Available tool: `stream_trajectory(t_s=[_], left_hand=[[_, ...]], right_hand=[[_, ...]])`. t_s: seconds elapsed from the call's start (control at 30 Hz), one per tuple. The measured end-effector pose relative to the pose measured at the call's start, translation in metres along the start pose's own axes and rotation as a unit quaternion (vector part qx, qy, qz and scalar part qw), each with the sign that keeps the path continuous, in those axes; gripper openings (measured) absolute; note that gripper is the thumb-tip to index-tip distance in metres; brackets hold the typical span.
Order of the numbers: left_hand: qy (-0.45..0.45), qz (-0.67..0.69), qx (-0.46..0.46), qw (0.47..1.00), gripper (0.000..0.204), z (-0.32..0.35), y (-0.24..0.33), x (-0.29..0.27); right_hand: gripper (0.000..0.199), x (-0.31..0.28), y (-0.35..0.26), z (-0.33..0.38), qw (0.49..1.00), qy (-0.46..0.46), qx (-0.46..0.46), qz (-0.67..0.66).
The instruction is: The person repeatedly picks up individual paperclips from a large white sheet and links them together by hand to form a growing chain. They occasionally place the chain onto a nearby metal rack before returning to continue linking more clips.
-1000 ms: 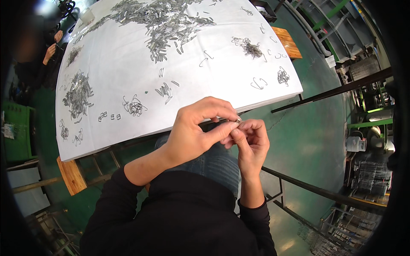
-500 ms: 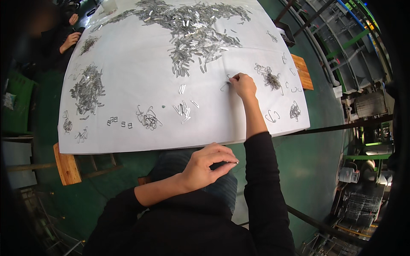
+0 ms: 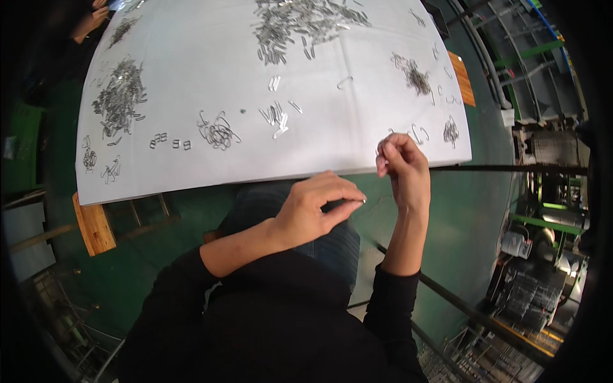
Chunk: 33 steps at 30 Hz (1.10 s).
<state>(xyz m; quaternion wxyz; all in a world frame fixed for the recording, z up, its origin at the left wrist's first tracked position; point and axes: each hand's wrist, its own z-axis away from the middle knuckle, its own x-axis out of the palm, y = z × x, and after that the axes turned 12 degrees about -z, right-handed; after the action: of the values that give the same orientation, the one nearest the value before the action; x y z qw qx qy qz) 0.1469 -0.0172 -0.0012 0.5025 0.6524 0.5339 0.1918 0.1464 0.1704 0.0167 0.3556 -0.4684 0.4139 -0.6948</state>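
My left hand (image 3: 317, 203) is in front of the table's near edge, thumb and fingers pinched on a small shiny metal piece (image 3: 364, 200); most of it is hidden. To its right, my right hand (image 3: 406, 167) is raised at the table edge with its fingers curled together. Whatever it may hold is too thin to make out. A bent wire hook (image 3: 345, 83) lies alone on the white tabletop (image 3: 191, 76). Nearer the middle are several flat metal strips (image 3: 276, 116), and left of them a tangle of wire hooks (image 3: 218, 131).
A large heap of metal strips (image 3: 294, 29) covers the far middle. Another heap (image 3: 120, 99) is at left, beside small wire frames (image 3: 181, 145). Dark hook piles (image 3: 418, 82) lie at right. Another person's hand (image 3: 91, 22) shows far left. A wooden stool (image 3: 96, 226) stands below the left corner.
My right hand has drawn back from the tabletop hook toward me and to the right, its fingers now curled. My left hand keeps its pinch. The view has tilted nearer to my body.
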Motion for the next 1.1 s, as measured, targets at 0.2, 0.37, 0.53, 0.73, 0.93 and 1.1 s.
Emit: stream_trajectory(t_s=[0.2,0.37,0.53,0.73,0.93,1.1], left_hand=[[-0.008,0.005,-0.042,0.999,0.019,0.002,0.006,0.003],[-0.013,-0.001,-0.038,0.999,0.021,0.0,0.012,0.004],[0.002,-0.027,-0.019,0.999,0.026,-0.002,0.014,0.007],[0.046,-0.016,0.016,0.999,0.037,0.001,0.013,0.016],[0.036,-0.265,0.081,0.96,0.025,-0.026,-0.06,-0.032],[-0.077,-0.503,0.177,0.843,0.023,-0.057,-0.13,-0.07]], right_hand=[[0.006,0.023,0.006,0.088,0.988,0.022,-0.063,-0.138],[0.005,0.028,0.021,0.095,0.985,0.077,-0.113,-0.1],[0.006,0.031,0.03,0.088,0.973,0.119,-0.183,-0.073],[0.007,0.04,0.038,0.09,0.954,0.142,-0.259,-0.054],[0.008,0.039,0.036,0.093,0.945,0.148,-0.291,-0.02],[0.007,0.035,0.036,0.098,0.945,0.155,-0.286,-0.021]])
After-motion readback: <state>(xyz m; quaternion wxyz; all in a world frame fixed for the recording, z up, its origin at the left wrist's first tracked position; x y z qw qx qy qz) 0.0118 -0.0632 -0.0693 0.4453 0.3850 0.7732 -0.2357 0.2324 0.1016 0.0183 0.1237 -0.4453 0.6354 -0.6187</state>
